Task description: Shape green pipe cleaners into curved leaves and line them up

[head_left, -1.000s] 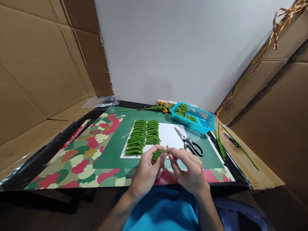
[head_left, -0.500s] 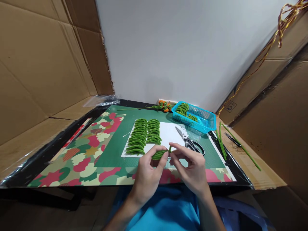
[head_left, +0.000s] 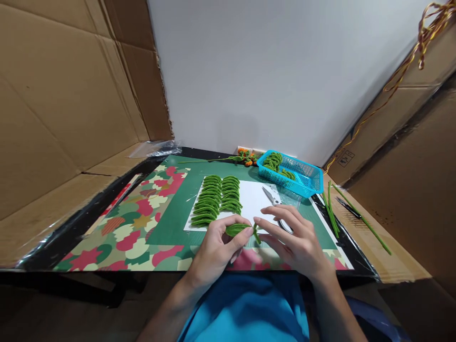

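Note:
Between the thumb and fingers of my left hand (head_left: 217, 247) is a leaf shape made of fuzzy green pipe cleaner (head_left: 235, 230), its tip pointing right. Two short pipe cleaner ends stick out crosswise past my left thumb. My right hand (head_left: 299, 240) is just to the right of them, index finger and thumb apart, the index fingertip at the upper end. Beyond my hands, two columns of curved green pipe cleaner pieces (head_left: 208, 197) lie on a white sheet (head_left: 249, 197). Scissors (head_left: 276, 201) rest on the sheet's right side, their handles mostly hidden by my right hand.
A blue plastic basket (head_left: 313, 183) with more green pieces stands at the back right. Left of it lie orange flowers (head_left: 245, 156) on a long green stem. Green stems (head_left: 331, 213) and a black pen-like tool (head_left: 349, 209) lie right of the green mat (head_left: 171, 209).
My right hand has loosened its pinch on the pipe cleaner ends and spread its fingers. The ends now cross and point up and down. My left hand keeps its hold.

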`<state>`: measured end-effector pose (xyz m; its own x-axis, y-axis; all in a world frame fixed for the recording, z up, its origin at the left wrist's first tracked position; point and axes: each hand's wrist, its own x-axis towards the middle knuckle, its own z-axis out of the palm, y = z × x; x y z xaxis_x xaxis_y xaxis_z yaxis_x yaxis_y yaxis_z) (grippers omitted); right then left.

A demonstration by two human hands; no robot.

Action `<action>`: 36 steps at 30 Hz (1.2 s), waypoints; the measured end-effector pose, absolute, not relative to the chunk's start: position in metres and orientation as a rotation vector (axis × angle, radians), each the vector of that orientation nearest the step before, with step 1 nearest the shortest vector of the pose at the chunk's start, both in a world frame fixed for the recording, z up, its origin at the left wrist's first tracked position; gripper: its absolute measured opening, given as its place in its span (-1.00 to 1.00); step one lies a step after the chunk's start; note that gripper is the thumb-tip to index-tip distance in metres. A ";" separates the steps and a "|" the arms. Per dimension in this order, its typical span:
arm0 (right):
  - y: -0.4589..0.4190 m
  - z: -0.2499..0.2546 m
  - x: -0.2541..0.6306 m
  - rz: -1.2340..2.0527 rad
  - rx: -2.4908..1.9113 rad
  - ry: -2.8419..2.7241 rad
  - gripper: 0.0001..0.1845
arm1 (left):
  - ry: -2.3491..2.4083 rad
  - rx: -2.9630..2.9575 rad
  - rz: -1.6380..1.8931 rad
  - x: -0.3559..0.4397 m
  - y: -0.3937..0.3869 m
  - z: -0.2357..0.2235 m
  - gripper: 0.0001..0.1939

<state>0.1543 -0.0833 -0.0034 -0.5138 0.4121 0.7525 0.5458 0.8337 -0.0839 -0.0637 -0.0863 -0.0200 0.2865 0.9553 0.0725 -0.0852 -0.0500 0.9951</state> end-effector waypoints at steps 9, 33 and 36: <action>-0.073 0.008 0.152 -0.660 -0.436 -2.404 -0.73 | 0.813 1.212 0.999 -0.065 -0.087 -0.020 -0.59; -0.080 -0.007 0.132 0.326 -0.586 -2.174 -0.64 | 0.734 1.377 0.994 -0.068 -0.101 -0.013 -0.71; -0.085 -0.005 0.128 1.042 -0.714 -1.911 -0.49 | 0.852 1.670 1.176 -0.070 -0.103 -0.012 -0.86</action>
<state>0.1280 -0.0849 -0.0050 -0.4983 0.7733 0.3920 0.0896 0.4956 -0.8639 -0.0704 -0.1029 -0.0124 0.3119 0.8899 0.3330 0.0390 -0.3621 0.9313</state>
